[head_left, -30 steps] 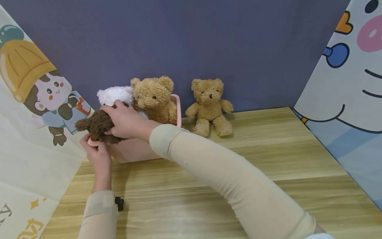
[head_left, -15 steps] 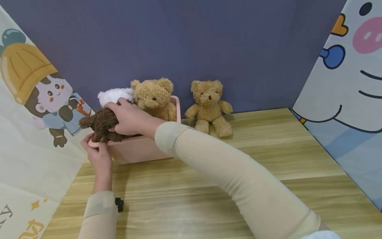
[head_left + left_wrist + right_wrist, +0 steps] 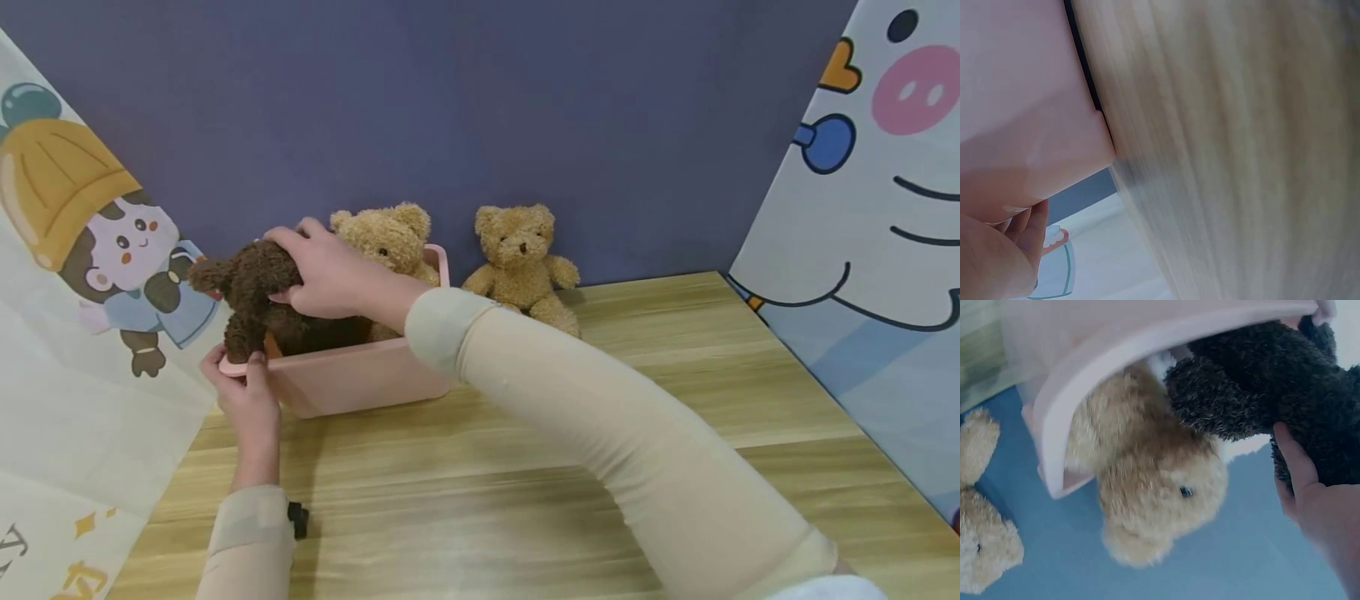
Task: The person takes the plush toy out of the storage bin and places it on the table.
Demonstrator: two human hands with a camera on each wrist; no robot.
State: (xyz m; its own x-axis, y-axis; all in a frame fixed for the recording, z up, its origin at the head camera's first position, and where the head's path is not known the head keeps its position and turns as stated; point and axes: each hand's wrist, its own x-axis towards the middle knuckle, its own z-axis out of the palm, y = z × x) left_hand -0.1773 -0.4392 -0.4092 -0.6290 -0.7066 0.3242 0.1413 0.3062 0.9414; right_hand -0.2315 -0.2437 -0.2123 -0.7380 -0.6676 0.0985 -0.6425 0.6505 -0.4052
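Note:
My right hand (image 3: 330, 271) grips a dark brown plush toy (image 3: 258, 275) round its upper body, raised over the left part of a pink bin (image 3: 367, 375). In the right wrist view the thumb presses into the dark fur (image 3: 1241, 394), and the toy's lower part still overlaps the bin's opening. At the bin's left end, my left hand (image 3: 243, 404) holds the rim, its fingers (image 3: 1035, 225) under the edge in the left wrist view. A tan teddy bear (image 3: 386, 237) sits inside the bin's right part. White fur (image 3: 1244, 448) shows behind the brown toy, mostly hidden.
A second tan teddy bear (image 3: 521, 254) sits on the wooden tabletop (image 3: 450, 500) right of the bin, against the dark blue back wall (image 3: 600, 125). Printed cartoon panels stand at the left (image 3: 112, 250) and right (image 3: 885, 208).
My right hand has raised the brown toy higher out of the bin, showing more of its body and the bin's inside. The white plush is now covered. My left hand keeps hold of the rim.

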